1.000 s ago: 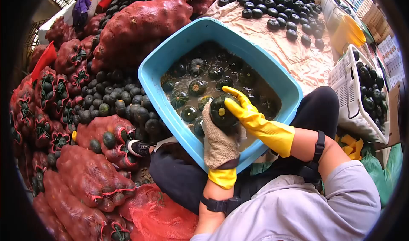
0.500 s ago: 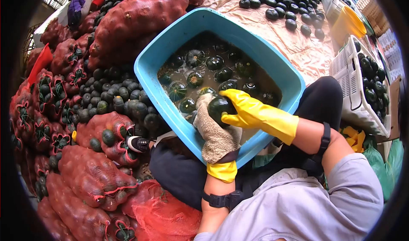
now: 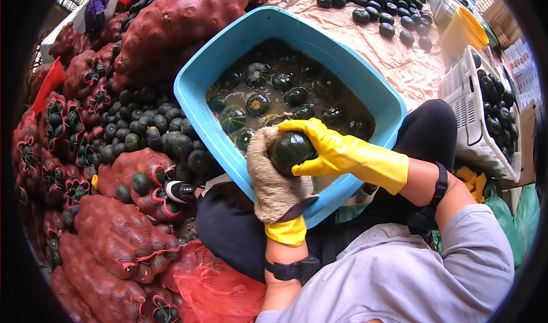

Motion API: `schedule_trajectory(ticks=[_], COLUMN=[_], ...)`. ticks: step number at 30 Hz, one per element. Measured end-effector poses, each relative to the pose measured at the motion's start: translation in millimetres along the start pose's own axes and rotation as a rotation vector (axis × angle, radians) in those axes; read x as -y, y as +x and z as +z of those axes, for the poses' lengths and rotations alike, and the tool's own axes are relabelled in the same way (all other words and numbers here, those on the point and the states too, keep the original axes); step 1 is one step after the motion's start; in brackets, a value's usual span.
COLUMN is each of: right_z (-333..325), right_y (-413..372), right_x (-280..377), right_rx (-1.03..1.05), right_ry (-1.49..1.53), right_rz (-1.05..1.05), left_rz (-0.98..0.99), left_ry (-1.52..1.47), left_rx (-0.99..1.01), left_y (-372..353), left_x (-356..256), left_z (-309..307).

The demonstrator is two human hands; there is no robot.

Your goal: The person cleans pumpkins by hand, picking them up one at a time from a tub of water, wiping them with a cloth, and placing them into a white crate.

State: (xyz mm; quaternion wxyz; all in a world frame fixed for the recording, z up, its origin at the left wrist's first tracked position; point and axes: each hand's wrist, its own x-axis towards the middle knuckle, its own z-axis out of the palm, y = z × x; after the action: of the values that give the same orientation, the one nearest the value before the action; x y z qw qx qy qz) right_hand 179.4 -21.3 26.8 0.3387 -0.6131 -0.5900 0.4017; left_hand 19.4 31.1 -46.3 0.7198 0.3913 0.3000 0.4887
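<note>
A wet dark green squash point(image 3: 291, 153) is held between my two hands over the near side of a blue tub point(image 3: 191, 77). My left hand point(image 3: 273, 177), in a beige cloth mitt over a yellow glove, presses against the squash's left and lower side. My right hand point(image 3: 325, 150), in a yellow rubber glove, grips it from the right, with fingers on top and thumb below. Several green squashes, one of them striped point(image 3: 233, 118), float in murky brown water point(image 3: 274, 101) in the tub.
Red mesh sacks point(image 3: 120, 231) and loose squashes point(image 3: 154, 117) lie at the left. More squashes point(image 3: 361, 15) rest on a pale sheet point(image 3: 399, 66) behind the tub. At right stand a white crate point(image 3: 465, 109) and a yellow bucket point(image 3: 468, 29). A person point(image 3: 96, 9) is at the far upper left.
Both hands have brought the squash slightly left and closer to me, and my mitted hand is now wrapped more around its left side. The view has shifted a little.
</note>
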Motion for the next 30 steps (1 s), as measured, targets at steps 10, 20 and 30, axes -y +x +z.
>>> schedule_trajectory(ticks=[10,20,30], right_z=[51,-68,-103], right_y=[8,-12,44], right_x=[-44,-48,-53], right_rx=[-0.487,-0.014,0.517], right_ry=[-0.035,0.829,-0.702], right_rz=[-0.158,0.520,0.543], left_rz=[0.097,-0.311,-0.280], left_ry=[0.151,-0.200,0.005], left_rx=[-0.107,-0.264,-0.418], left_y=[-10,1,-2], left_x=[-27,-17,-40], left_z=[68,2,33])
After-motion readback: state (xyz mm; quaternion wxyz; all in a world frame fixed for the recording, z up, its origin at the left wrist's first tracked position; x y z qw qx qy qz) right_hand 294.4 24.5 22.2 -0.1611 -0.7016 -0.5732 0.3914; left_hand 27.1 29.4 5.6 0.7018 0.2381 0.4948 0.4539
